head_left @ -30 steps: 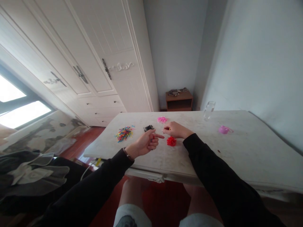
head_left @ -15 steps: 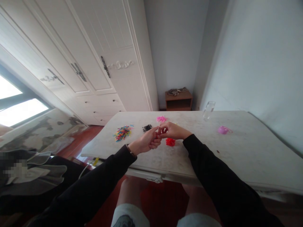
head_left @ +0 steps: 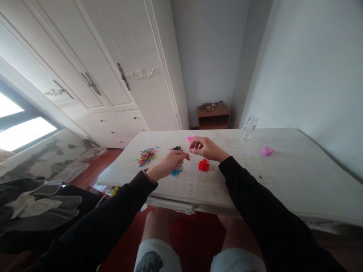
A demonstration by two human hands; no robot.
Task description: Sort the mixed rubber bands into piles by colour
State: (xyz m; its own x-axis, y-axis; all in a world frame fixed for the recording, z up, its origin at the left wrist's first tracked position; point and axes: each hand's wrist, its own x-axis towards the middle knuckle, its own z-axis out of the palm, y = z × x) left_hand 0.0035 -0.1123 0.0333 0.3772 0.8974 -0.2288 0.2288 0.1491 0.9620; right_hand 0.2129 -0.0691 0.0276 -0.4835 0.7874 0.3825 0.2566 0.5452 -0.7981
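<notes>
My left hand (head_left: 169, 163) is closed in a pinch above the table, a tiny reddish bit just showing at its fingertips. My right hand (head_left: 208, 148) is curled with thumb and fingers close together; what they hold, if anything, is too small to make out. The fingertips of both hands are slightly apart. Under my left hand lies a small blue pile (head_left: 176, 172), and a black pile (head_left: 177, 148) sits just behind it. A red pile (head_left: 203, 165) lies below my right hand, a pink pile (head_left: 191, 139) beyond it. Farther left is a mixed pile of small coloured strips (head_left: 146, 156).
On the white table (head_left: 235, 181), a clear glass jar (head_left: 250, 128) stands at the back right, with a pink-purple item (head_left: 267, 151) nearer me. A white wardrobe (head_left: 141, 90) and a small brown cabinet (head_left: 214, 116) stand beyond. Dark clothing (head_left: 36, 211) lies at left.
My hands were together and have drawn apart, the left moving left and the right a little up. The blue pile under my left hand now shows.
</notes>
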